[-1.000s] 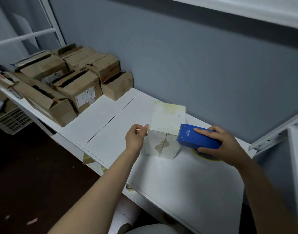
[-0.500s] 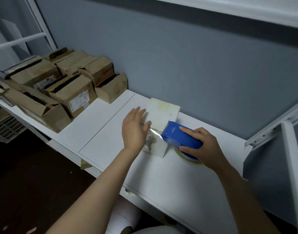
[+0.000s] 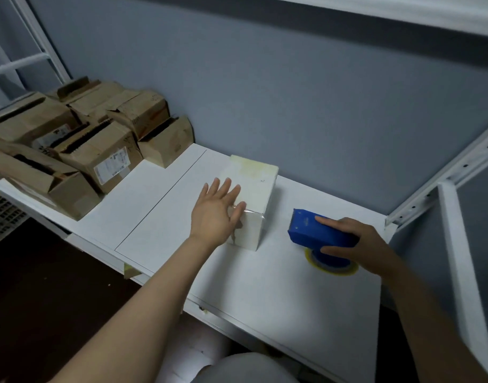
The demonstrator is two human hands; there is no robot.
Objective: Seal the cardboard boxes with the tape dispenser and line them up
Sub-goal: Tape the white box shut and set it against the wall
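A small white box (image 3: 258,183) stands on the white shelf (image 3: 278,288) near the grey wall. A strip of clear tape lies over its near top edge. My left hand (image 3: 216,211) lies flat with straight fingers on the box's near left corner, pressing the tape. My right hand (image 3: 356,244) grips the blue tape dispenser (image 3: 312,228), which rests on the shelf to the right of the box, apart from it, with its yellow-edged tape roll underneath.
Several brown cardboard boxes (image 3: 99,150), some with open flaps, are piled at the shelf's left end against the wall. A white shelf upright (image 3: 458,258) rises at the right. A grey crate (image 3: 5,217) sits below at the far left.
The dispenser has pulled away from the box to the right and now sits on the shelf. My left hand has opened from a pinch and flattened onto the taped box edge.
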